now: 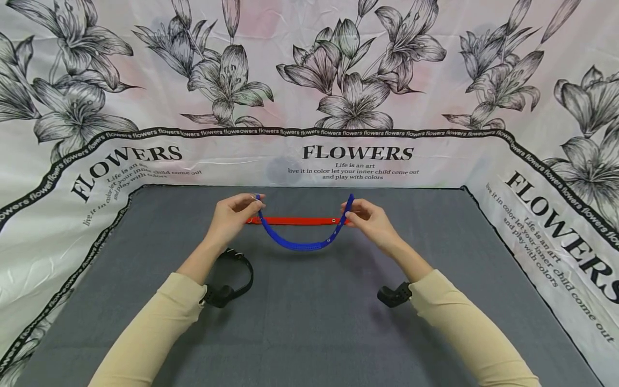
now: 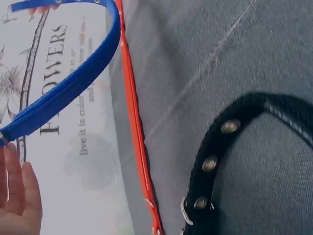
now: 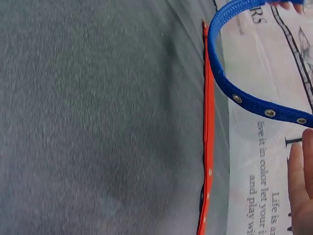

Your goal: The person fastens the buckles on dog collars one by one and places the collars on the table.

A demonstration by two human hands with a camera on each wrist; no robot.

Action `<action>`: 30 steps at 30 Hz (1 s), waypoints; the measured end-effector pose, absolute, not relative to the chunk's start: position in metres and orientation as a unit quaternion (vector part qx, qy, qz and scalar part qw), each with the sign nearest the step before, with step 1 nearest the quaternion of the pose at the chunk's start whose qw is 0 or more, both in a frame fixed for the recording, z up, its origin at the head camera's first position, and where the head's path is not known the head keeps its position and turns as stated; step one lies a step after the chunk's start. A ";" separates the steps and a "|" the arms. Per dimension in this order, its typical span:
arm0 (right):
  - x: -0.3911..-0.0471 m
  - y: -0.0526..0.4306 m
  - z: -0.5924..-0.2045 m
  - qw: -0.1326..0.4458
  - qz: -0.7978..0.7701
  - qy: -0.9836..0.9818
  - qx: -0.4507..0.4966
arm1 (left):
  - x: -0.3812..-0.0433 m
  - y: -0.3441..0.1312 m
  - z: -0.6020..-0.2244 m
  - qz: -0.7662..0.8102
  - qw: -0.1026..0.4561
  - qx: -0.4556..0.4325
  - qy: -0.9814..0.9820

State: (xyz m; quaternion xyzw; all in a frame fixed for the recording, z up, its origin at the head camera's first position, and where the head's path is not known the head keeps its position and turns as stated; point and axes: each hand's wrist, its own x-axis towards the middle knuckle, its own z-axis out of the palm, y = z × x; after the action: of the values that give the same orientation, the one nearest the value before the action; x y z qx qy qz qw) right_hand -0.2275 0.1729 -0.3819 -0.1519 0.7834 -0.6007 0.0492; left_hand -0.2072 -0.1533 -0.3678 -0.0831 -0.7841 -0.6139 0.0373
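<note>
A blue collar with metal eyelets hangs in a U between my two hands, above the grey cloth. My left hand pinches its buckle end, where a bit of metal shows. The eyelet end is pinched by my right hand, its tip standing up past the fingers. Behind the blue collar, a red collar lies stretched out straight across the cloth. A black collar with eyelets and a buckle rests in a curve on the cloth, below my left forearm.
Grey cloth covers the work surface. White fabric printed with flowers and lettering rises at the back and both sides. A black wrist camera sits under the right sleeve.
</note>
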 end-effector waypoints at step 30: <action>-0.214 0.135 -0.380 0.032 -0.503 0.833 -0.229 | -0.194 -0.102 -0.364 -0.543 -0.003 -0.121 -0.831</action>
State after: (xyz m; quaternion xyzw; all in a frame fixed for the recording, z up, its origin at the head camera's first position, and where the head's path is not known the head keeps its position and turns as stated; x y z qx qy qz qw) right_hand -0.2139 0.1348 -0.3798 -0.2286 0.8328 -0.5031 0.0325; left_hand -0.1944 -0.1015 -0.3645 -0.1213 -0.8309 -0.5430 -0.0031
